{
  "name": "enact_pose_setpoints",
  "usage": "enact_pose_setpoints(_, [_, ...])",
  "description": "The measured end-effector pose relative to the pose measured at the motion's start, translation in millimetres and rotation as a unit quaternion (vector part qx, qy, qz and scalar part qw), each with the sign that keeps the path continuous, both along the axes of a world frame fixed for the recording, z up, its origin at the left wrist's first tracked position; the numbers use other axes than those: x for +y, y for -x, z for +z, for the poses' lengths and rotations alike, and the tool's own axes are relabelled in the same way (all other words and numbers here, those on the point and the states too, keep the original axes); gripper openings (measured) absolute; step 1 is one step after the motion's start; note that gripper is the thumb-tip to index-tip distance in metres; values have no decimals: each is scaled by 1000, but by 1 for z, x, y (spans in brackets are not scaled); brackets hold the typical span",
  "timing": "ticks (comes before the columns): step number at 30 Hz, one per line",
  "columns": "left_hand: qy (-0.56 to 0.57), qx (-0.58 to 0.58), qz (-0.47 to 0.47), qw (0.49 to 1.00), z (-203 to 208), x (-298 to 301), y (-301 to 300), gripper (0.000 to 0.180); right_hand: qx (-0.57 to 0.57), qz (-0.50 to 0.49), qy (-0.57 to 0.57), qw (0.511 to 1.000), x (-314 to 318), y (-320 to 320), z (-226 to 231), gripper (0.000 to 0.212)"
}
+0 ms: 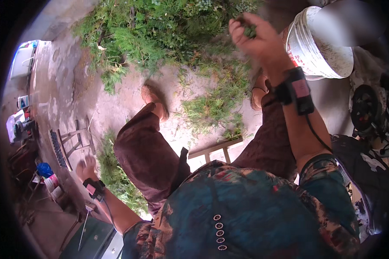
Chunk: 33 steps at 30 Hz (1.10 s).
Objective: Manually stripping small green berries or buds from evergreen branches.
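This looks like a rough household work area: stained concrete floor point(129, 103), heaped conifer branches point(138, 47), plastic bucket point(304, 43).

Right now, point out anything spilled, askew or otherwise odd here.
Loose green sprigs lie scattered on the floor between the shoes, trailing off the big heap of branches, so they look spilled. The white bucket appears tilted, though fisheye distortion may cause that.

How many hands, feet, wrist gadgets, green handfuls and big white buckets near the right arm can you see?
Hands: 2, left hand and right hand
Feet: 2, left foot and right foot
Wrist gadgets: 2, left gadget and right gadget
Green handful: 1, in the right hand
Big white bucket: 1
Total: 8
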<state>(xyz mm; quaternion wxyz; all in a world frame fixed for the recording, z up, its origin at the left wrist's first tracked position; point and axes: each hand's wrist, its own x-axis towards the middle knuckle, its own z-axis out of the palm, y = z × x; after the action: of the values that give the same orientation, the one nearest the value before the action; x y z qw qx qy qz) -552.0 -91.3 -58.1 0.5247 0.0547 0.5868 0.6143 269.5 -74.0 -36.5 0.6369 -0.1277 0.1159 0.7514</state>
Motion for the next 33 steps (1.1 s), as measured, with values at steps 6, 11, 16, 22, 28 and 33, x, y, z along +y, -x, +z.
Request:
enact_pose_setpoints(6, [-64,-171,-112,977,72,82,-327,30,-191,-108,22,975,-26,-4,41,19])
enact_pose_setpoints(11, [-150,-201,-352,902,96,74,-415,30,-528,-518,137,659,-66,-85,114,22])
enact_pose_setpoints(16, [-135,-218,-424,869,80,60,-474,27,-487,-449,257,704,-104,-230,22,58])
enact_pose_setpoints(22, [-84,-151,-386,906,94,37,-496,28,-338,-531,178,757,-107,-251,5,30])
enact_pose_setpoints(28, [-78,-146,-504,848,99,86,-522,22,-71,-219,-102,968,-84,-168,54,24])
enact_pose_setpoints(33, [-39,-73,-566,820,147,127,-605,24,-98,-121,-83,984,-69,-49,79,18])
